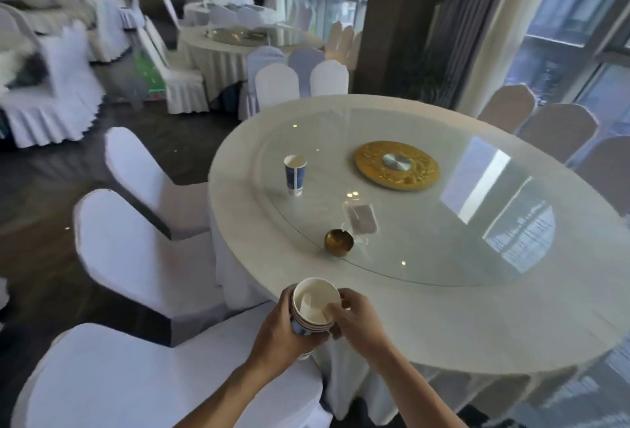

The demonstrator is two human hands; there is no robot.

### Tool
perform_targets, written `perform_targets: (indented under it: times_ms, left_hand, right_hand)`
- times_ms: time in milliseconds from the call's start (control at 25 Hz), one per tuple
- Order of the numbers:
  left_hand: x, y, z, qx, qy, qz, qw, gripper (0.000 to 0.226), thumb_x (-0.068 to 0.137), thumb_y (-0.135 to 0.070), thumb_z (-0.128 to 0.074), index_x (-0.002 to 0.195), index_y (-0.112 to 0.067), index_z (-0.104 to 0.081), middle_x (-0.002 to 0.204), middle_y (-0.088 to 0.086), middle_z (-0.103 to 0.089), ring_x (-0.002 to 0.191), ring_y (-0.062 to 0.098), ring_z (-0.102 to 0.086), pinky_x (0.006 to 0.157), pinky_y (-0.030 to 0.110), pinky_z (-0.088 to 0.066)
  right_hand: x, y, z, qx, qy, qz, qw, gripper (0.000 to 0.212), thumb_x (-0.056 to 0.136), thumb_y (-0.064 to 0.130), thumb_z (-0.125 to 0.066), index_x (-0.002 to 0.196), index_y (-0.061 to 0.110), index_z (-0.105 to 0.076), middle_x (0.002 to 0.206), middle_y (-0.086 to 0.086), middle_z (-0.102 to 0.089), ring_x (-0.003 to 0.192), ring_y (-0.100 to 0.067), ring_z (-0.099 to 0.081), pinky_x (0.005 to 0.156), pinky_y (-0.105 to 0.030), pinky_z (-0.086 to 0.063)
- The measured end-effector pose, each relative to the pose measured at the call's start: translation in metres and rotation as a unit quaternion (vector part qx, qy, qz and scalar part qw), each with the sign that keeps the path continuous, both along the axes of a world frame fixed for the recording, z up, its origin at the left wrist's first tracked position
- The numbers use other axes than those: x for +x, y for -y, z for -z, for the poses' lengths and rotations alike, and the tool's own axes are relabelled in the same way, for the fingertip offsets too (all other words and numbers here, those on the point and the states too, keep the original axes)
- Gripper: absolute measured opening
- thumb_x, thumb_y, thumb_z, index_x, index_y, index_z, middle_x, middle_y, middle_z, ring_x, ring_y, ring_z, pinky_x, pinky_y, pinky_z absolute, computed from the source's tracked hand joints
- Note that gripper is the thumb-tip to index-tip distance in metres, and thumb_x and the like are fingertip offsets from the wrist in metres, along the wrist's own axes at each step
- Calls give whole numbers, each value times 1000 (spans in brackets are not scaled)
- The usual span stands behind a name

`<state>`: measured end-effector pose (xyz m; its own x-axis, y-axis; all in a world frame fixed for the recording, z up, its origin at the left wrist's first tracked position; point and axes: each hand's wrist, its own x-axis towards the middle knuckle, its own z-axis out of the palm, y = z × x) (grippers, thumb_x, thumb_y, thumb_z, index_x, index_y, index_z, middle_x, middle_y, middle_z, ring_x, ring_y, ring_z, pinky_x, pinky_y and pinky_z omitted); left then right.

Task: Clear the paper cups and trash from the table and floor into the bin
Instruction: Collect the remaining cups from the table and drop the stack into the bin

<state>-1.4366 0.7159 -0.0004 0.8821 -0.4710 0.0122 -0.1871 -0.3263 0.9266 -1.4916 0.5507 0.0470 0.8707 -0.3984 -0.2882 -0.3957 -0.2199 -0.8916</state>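
Near the front edge of the round bench (511, 318), both hands are busy with a stack of paper cups (315, 308). The left hand (281, 322) has its fingers (288, 301) wrapped around the side of the stack, grasping it. The right hand (358, 317) is at the rim on the right side, its fingers (335, 306) curled over the lip and pinching it. Something pale, likely crumpled paper, sits inside the top cup.

One more cup (295, 173) stands upright on the glass turntable (443, 240), toward the far left and well apart from the hands. A brass ashtray (338, 242) and a clear sign holder (362, 218) sit nearer, between the hands and the middle of the turntable. No bin is in view, and no trash can be made out on the visible floor (41, 223).

The main risk is the reach for the far cup. It is light and tall, so a glancing touch could tip it and spill whatever is left inside onto the glass. An arm crossing low could also clip the sign holder or the ashtray. Leaning on the turntable may make it spin and carry the cup away. The stack looks loosely nested, so freeing one hand could let it lean or slip, dropping the paper inside. The covered chairs (143, 257) crowd the left side and could catch a foot.
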Motion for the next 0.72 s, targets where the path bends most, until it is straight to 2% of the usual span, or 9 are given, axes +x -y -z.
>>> perform_targets:
  times_ms: [80,280,360,480,560,640,720]
  left_hand:
    - [21,3,5,-9,2,-23,1000,91,55,-56,-97,132,-48,-49,123,-29,-68,112,1,-67,87,28,-60]
    - [77,21,11,-32,-22,-48,998,93,52,-62,-99,131,-45,-52,120,-25,-71,109,-1,-69,86,29,-61]
    - [100,28,13,-38,-28,-66,997,92,51,-68,-96,129,-44,-53,118,-21,-72,107,2,-70,83,31,-62]
    - [130,30,17,-30,-23,-104,994,92,49,-76,-92,127,-47,-52,115,-22,-73,102,1,-72,75,19,-59]
    - [154,30,25,-38,-36,-132,990,91,49,-74,-93,127,-52,-51,117,-26,-71,104,-2,-70,76,16,-56]
    - [181,31,36,-50,-50,-174,982,93,48,-70,-94,129,-52,-52,119,-27,-70,106,-2,-69,81,23,-57]
    - [201,33,46,-55,-61,-209,974,95,49,-71,-95,132,-49,-52,120,-25,-71,106,0,-71,84,32,-60]
  right_hand:
    - [26,4,2,10,6,-17,1000,17,85,5,-57,92,6,-73,64,-11,-66,53,-23,-59,54,-36,-47]
    - [85,20,4,35,4,-35,999,17,90,7,-59,101,7,-72,74,-6,-70,53,-18,-61,54,-33,-49]
    - [114,30,4,44,7,-62,997,16,96,15,-62,105,7,-72,77,-6,-71,60,-21,-63,58,-36,-51]
    - [153,41,5,62,-14,-99,993,27,100,34,-62,109,11,-73,86,-3,-75,69,-22,-71,60,-33,-55]
    - [189,52,9,69,-20,-115,991,28,100,37,-62,105,13,-75,86,-3,-74,72,-20,-72,62,-33,-56]
    - [231,66,15,54,-17,-108,992,26,99,32,-65,106,8,-74,88,-6,-72,75,-18,-70,67,-38,-55]
    - [276,81,24,32,-6,-90,995,32,96,25,-70,119,2,-69,95,-9,-72,80,-21,-68,73,-43,-56]
